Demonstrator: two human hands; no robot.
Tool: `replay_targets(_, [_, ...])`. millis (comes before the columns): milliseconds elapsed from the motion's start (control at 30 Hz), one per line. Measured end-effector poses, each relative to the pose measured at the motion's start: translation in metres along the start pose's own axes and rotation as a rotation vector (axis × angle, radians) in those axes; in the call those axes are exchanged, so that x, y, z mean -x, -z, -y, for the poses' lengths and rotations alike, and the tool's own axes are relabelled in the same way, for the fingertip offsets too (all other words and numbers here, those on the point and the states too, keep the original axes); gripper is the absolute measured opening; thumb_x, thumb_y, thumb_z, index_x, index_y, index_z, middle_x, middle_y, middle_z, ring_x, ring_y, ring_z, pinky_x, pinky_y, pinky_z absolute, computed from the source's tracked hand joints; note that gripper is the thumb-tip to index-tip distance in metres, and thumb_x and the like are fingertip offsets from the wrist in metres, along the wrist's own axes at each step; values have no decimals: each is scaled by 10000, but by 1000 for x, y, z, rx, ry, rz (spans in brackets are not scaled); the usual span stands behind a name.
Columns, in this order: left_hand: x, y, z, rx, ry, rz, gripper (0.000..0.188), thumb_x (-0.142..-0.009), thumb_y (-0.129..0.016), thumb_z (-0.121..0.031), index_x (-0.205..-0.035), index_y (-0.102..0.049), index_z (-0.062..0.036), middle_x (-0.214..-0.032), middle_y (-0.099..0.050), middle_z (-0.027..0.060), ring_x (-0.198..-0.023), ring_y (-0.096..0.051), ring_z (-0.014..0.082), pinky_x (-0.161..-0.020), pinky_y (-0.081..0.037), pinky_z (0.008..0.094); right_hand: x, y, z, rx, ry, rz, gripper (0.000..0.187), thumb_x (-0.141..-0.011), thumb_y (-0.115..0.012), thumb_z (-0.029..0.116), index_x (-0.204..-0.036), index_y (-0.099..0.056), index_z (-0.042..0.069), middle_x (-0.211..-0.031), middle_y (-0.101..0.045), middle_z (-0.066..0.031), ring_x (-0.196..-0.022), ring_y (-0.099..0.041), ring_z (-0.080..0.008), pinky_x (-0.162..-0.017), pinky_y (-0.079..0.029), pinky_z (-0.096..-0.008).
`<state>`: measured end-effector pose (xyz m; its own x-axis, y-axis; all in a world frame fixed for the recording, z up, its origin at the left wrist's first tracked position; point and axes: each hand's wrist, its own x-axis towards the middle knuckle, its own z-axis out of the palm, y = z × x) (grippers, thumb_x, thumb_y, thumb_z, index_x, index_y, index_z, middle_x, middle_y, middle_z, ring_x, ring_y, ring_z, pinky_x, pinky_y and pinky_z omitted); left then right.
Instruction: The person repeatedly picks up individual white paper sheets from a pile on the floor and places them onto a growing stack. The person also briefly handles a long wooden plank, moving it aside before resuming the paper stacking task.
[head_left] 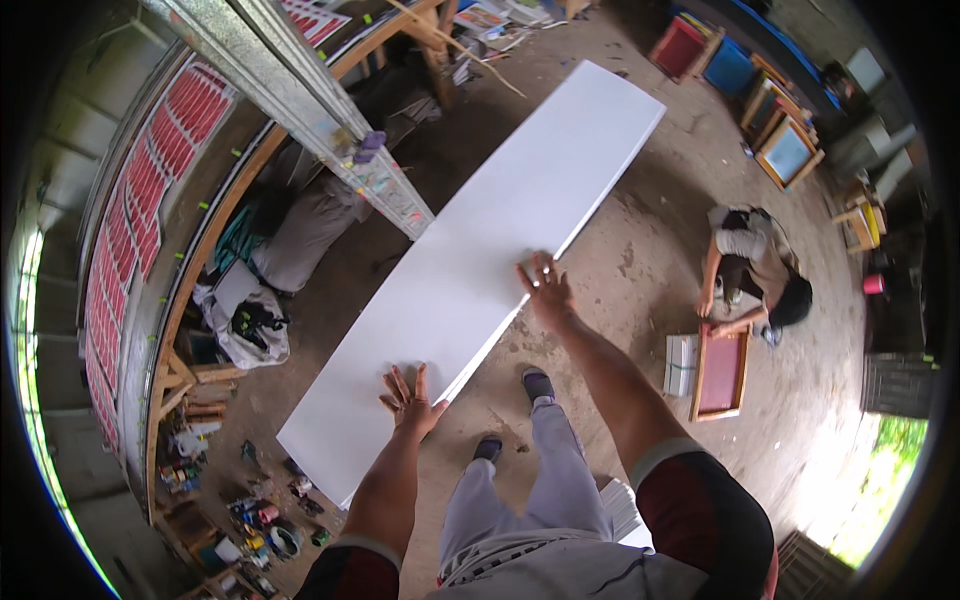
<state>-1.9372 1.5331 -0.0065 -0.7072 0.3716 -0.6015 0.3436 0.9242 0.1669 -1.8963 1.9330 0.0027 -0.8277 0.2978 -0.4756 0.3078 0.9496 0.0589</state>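
Note:
A long white board or sheet point(470, 250) stretches diagonally in front of me, from the lower left to the upper right. Near its close end my left hand point(408, 402) lies palm down by the long edge, fingers spread. Farther along the same edge my right hand point(548, 290) rests with its fingers apart, partly over the white surface. Neither hand is wrapped round anything. A pale band runs along the near edge; whether this is one thick board or several stacked sheets I cannot tell.
A metal post point(300, 100) stands beyond the board. At left, a long table point(200, 250) carries red printed sheets point(125, 250). At right, a co-worker point(755, 260) crouches by a wooden-framed screen point(720, 375) and a white stack point(680, 365). Framed screens point(790, 155) lean at the back right. Clutter point(265, 520) lies lower left.

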Motion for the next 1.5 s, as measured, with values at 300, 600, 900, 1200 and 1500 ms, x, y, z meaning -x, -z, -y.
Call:
replay_targets(300, [7,-11,-15,-98,-210,-153,1124,-892,-753,-628,-1719,-142,-174,-1744,-38,337,-1615,-48,533,-1283,-163,635,218,-82,106,-595,-261,-36,960,-917,-787,363,-1696,-226,345,-1749,-218,-199,-1598,-283,-392,-1246,-347,-572])
replay_targets(600, [173,-159,-66,-19,-849,295,646,-942,-750,-448,-1472,-574,-123,-1624,-404,267,-1465,-437,473,-1193,-385,571,463,-208,182,-920,-712,-56,836,-890,-786,369,-1626,-409,238,-1673,-358,-221,-1526,-404,-383,-1215,-397,-505])
replay_targets(900, [312,-283,-109,-355,-1034,753,524,-989,-700,-434,-1407,-640,-125,-1457,-621,133,-1341,-600,359,-1101,-502,470,648,-369,242,-1034,-1246,-79,880,-806,-876,389,-1561,-473,185,-1575,-477,-174,-1462,-478,-344,-1113,-474,-508])
replay_targets(1200, [368,-476,-137,-438,-939,847,506,-990,-704,-431,-1349,-681,-75,-1319,-708,202,-1248,-666,372,-1063,-522,451,724,-588,230,-1018,-1694,-60,1040,-774,-900,470,-1618,-387,145,-1613,-433,-220,-1493,-434,-392,-1098,-490,-533])
replay_targets(1500, [441,-618,-169,-183,-494,963,427,-1037,-693,-357,-1299,-715,-20,-1195,-760,112,-991,-700,186,-857,-552,331,784,-658,212,-1125,-1562,34,1152,-783,-900,495,-1696,-210,372,-1718,-186,-313,-1569,-214,-574,-1049,-505,-673])
